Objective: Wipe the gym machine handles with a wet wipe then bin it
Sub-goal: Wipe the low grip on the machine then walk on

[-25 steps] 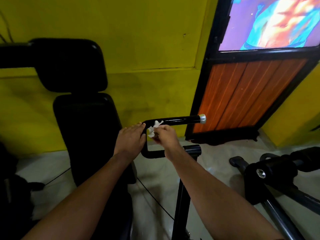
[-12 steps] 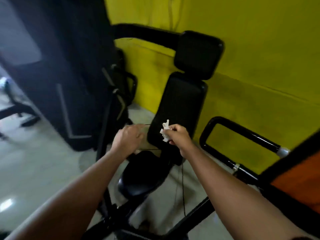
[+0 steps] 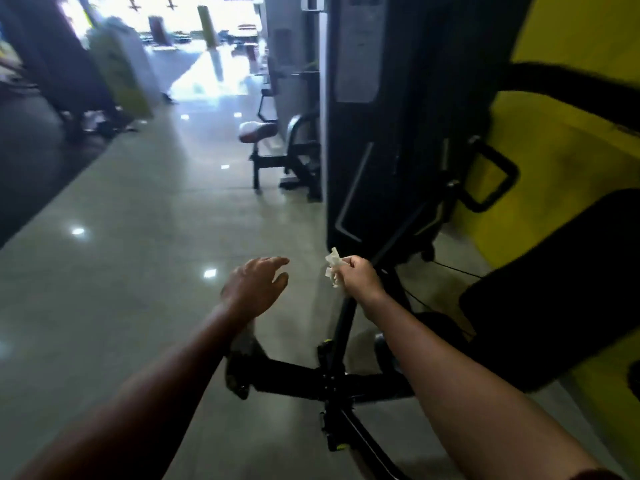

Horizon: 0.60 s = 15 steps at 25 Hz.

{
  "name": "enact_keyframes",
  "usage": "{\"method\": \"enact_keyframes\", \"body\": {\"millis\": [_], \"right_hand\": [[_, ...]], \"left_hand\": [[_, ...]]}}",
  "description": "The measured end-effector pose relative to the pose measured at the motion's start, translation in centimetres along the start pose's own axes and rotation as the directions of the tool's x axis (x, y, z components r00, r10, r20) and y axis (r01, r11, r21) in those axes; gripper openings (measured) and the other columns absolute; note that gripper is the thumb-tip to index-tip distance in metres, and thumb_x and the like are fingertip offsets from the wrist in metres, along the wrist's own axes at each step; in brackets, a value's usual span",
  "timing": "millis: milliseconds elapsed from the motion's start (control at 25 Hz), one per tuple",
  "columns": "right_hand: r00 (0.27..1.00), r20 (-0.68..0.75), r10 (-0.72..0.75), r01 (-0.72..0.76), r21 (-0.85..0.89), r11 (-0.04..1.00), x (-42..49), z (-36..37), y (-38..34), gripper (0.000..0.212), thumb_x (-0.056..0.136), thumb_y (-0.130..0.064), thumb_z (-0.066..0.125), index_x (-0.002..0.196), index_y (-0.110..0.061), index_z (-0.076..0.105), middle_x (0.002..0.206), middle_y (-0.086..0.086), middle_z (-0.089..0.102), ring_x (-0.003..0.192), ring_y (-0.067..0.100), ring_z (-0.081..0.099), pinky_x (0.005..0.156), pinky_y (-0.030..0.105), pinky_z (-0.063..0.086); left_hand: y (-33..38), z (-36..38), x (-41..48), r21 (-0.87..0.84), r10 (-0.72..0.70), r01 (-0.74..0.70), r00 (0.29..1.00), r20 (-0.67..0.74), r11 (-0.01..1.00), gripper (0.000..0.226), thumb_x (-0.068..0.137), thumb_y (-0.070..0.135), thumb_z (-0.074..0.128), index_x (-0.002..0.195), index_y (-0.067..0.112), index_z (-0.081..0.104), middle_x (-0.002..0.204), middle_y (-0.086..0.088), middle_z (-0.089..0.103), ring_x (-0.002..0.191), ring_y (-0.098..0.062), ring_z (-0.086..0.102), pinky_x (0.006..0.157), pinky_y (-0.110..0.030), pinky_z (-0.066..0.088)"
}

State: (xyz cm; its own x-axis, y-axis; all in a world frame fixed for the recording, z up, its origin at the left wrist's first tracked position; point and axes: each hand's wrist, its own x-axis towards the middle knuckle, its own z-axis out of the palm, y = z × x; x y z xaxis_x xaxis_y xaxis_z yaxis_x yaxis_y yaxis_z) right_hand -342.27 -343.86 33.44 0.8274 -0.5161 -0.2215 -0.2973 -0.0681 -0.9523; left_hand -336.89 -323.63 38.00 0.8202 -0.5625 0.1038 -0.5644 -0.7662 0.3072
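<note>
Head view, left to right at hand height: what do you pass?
left hand → wet wipe → right hand → black pad

1. The crumpled wipe point(image 3: 333, 271) is white.
2. The wall point(image 3: 568, 26) is bright yellow.
3. The machine frame point(image 3: 301, 375) and its padded seat point(image 3: 554, 289) are black.
4. The floor point(image 3: 138, 237) is glossy pale grey-green.
5. A distant saddle point(image 3: 258, 130) is white over dark red.

The far hall point(image 3: 214, 46) is being overexposed by daylight; glare is being reflected off the floor point(image 3: 138, 244); edges are being blurred.
</note>
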Motion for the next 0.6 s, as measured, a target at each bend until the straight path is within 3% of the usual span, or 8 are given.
{"method": "enact_keyframes", "body": {"millis": [120, 280, 440, 600], "right_hand": [[0.987, 0.155, -0.030, 0.035, -0.027, 0.999, 1.0, 10.9, -2.0, 0.031, 0.086, -0.047, 0.064, 0.083, -0.017, 0.061, 0.073, 0.001, 0.067, 0.065, 0.017, 0.058, 0.055, 0.026, 0.042], [0.970, 0.230, -0.072, 0.072, 0.012, 0.997, 2.0, 24.5, -5.4, 0.021, 0.090, -0.034, 0.066, 0.092, -0.015, 0.059, 0.081, 0.006, 0.066, 0.067, 0.018, 0.059, 0.055, 0.029, 0.047], [0.959, 0.265, -0.101, 0.104, 0.001, 0.995, 3.9, 37.0, -9.1, 0.010, 0.089, -0.021, 0.068, 0.091, -0.012, 0.064, 0.079, 0.006, 0.067, 0.064, 0.016, 0.059, 0.059, 0.032, 0.049], [0.968, 0.236, -0.089, 0.107, -0.065, 0.992, 8.3, 43.9, -11.0, 0.012, 0.084, -0.026, 0.069, 0.080, -0.016, 0.065, 0.077, 0.008, 0.071, 0.063, 0.017, 0.062, 0.059, 0.032, 0.050]], "left_hand": [[-10.1, -3.2, -3.4, 0.006, -0.162, 0.163, 0.986, -0.037, 0.987, 0.041, 0.096, 0.037, 0.053, 0.137, 0.033, 0.054, 0.139, 0.003, 0.057, 0.126, -0.020, 0.053, 0.098, -0.032, 0.042], [-23.3, -7.7, -5.8, -0.008, -0.278, 0.278, 0.957, -0.078, 0.960, 0.038, 0.095, 0.038, 0.055, 0.132, 0.031, 0.059, 0.130, 0.001, 0.064, 0.114, -0.024, 0.061, 0.093, -0.036, 0.048], [-34.7, -11.5, -5.7, 0.053, -0.273, 0.275, 0.961, -0.043, 0.960, 0.038, 0.096, 0.039, 0.054, 0.132, 0.031, 0.058, 0.134, 0.003, 0.061, 0.118, -0.023, 0.060, 0.093, -0.037, 0.050], [-42.0, -13.4, -1.7, 0.041, -0.260, 0.261, 0.965, -0.029, 0.965, 0.038, 0.096, 0.037, 0.054, 0.132, 0.028, 0.059, 0.134, 0.003, 0.061, 0.120, -0.022, 0.058, 0.095, -0.036, 0.048]]}}
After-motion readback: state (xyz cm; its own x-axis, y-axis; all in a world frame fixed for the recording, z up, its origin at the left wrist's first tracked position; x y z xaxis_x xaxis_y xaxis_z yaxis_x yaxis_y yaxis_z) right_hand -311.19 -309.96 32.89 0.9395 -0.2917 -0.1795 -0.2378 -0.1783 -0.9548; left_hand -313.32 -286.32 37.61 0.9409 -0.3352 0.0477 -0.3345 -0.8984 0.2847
